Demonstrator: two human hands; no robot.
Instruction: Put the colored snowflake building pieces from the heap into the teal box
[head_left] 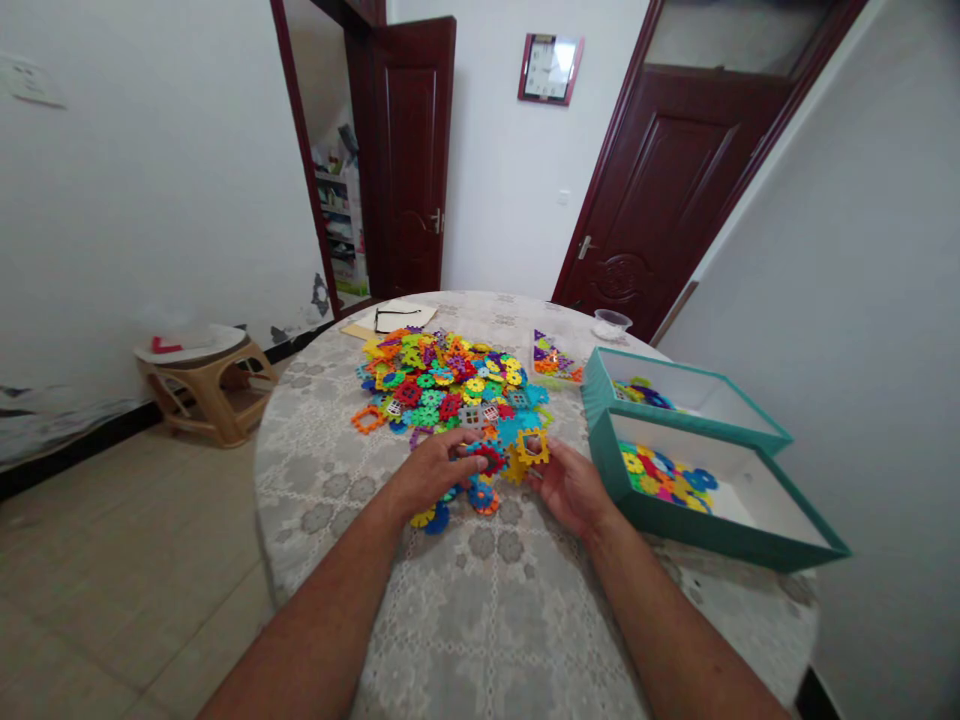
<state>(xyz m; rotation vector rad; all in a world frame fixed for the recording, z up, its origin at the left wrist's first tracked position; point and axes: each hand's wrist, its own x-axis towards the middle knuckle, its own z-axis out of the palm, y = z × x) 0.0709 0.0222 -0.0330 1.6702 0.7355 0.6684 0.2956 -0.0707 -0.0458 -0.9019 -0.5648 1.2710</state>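
Between my hands, at the near edge of a heap of colourful plastic interlocking pieces (427, 385), several pieces are bunched together. My left hand (431, 470) has its thumb and fingers closed on a red toothed piece (491, 459), with blue showing around it. In my right hand (570, 487), a yellow square frame piece (532, 432) stands upright, gripped at its right side; more yellow shows just left of it. Below my left hand lie several round notched discs, among them a blue disc (437, 519). Whether the red and yellow pieces are joined I cannot tell.
Two teal boxes stand at the right; the nearer box (720, 535) holds flat pieces, the farther box (694, 372) some too. Behind the heap are a clear triangular tray (551, 378), a clear bowl (613, 322) and glasses (397, 320) on paper. A stool (217, 385) stands left.
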